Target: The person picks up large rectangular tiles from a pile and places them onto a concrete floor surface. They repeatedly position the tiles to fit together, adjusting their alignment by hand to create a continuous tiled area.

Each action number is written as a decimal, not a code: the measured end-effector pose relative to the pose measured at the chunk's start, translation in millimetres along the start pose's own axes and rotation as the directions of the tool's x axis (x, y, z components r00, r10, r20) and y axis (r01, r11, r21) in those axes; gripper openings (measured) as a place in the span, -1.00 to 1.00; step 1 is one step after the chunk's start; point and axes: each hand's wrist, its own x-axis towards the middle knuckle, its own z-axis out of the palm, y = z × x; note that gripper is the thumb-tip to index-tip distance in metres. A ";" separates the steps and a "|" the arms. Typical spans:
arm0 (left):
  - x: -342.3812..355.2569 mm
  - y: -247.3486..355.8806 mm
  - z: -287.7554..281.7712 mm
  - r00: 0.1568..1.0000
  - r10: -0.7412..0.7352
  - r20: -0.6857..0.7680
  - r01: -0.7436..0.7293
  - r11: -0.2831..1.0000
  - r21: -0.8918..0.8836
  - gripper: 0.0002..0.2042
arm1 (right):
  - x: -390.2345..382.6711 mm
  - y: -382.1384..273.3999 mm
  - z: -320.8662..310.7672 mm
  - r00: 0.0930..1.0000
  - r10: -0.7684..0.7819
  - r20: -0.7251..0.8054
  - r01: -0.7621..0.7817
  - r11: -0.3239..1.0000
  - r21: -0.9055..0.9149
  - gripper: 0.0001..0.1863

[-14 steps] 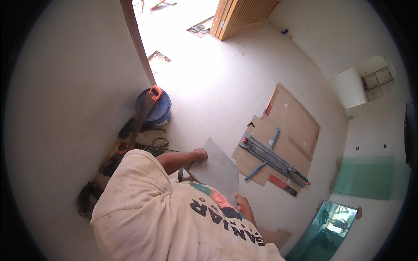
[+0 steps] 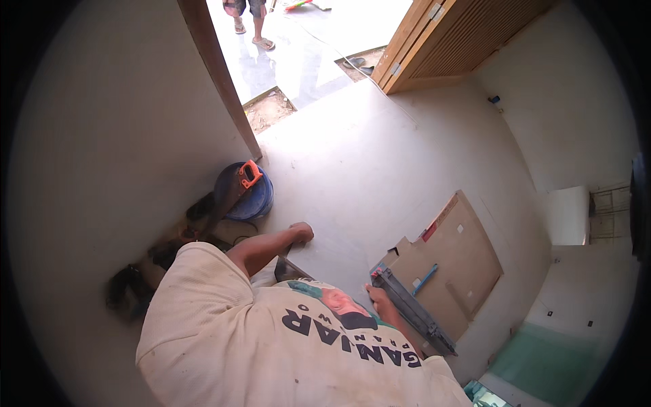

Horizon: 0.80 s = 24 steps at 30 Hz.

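Note:
A large light-grey tile (image 2: 333, 263) lies between my two hands, in front of my body. Its pale face nearly blends with the floor, and my shirt hides its near part. My left hand (image 2: 302, 233) is closed at its left edge, the arm bent out from the sleeve. On the right side, my right hand (image 2: 377, 296) grips the opposite edge, with the fingers partly hidden. Just beyond the right hand, a long grey tile cutter (image 2: 415, 311) with a blue support arm (image 2: 426, 279) rests on brown cardboard (image 2: 468, 261).
Against the left wall stands a blue bucket (image 2: 258, 203), an orange-handled handsaw (image 2: 251, 174) lying across it. Dark tools and cables (image 2: 129, 288) clutter the wall's foot. Past the doorway are a person's legs (image 2: 259, 24) and an untiled floor gap (image 2: 271, 108). A louvred wooden door (image 2: 447, 57) stands open.
My view has swung, so the room sits lower in the picture and more of the doorway shows. A person's legs have come into sight outside. Both hands stay on the tile.

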 end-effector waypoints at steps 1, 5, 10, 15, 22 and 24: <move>-3.7 -18.9 -8.7 0.998 -0.033 0.054 0.037 0.995 -0.089 -0.72 | -21.6 -58.3 6.9 1.000 0.030 0.005 -0.029 0.998 -0.052 -0.40; -22.1 -41.3 -70.4 0.950 -0.285 -0.130 0.201 0.872 -0.446 -0.55 | -20.2 -186.1 -14.9 1.000 0.010 0.022 -0.008 0.995 -0.097 -0.36; -31.4 -101.4 -149.4 0.940 -0.305 -0.155 0.175 0.818 -0.548 -0.50 | 10.4 -325.8 -13.3 0.995 0.067 0.069 -0.052 0.979 -0.198 -0.34; -12.1 -164.2 -222.7 0.938 -0.305 -0.163 0.171 0.819 -0.548 -0.50 | 90.4 -395.1 -16.2 0.999 -0.031 0.023 0.036 0.941 -0.337 -0.38; 38.7 -252.0 -270.1 0.935 -0.307 -0.179 0.168 0.824 -0.541 -0.77 | 119.5 -539.9 0.7 0.988 0.067 0.143 -0.025 0.960 -0.277 -0.35; 68.8 -283.2 -259.2 0.910 -0.317 -0.267 0.163 0.866 -0.474 -0.76 | 114.3 -588.2 16.2 0.983 0.036 0.180 0.032 0.931 -0.363 -0.35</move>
